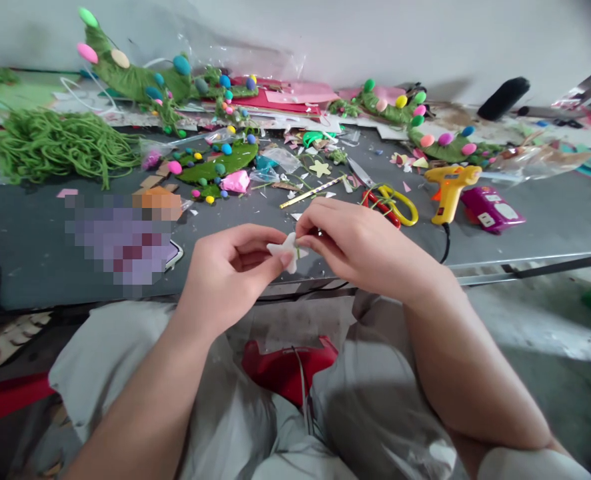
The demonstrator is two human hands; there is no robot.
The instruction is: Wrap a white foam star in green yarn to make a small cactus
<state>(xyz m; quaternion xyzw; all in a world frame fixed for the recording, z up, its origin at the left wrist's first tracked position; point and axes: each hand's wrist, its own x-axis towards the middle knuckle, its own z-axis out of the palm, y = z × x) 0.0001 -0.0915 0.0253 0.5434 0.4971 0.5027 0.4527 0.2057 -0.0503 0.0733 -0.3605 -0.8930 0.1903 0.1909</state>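
My left hand [243, 263] holds a small white star [289, 252], which looks like felt, between thumb and fingers. My right hand [348, 233] is closed in a pinch at the star's right side. A short piece of thin green yarn [299, 253] shows on the star, just under the right fingertips; the rest of it is hidden by my fingers. Both hands are above the front edge of the dark grey table [235, 213]. Beyond my right hand lie scissors with red handles [381, 208] and a pair with yellow handles [400, 205].
A yellow glue gun [450, 190] rests beside a purple packet [493, 208] on the right. Green yarn [60, 143] is heaped at the left. Green wrapped shapes with coloured balls [135, 77] stand at the back. A pale green star [319, 168] lies among scraps. A phone [174, 255] sits left.
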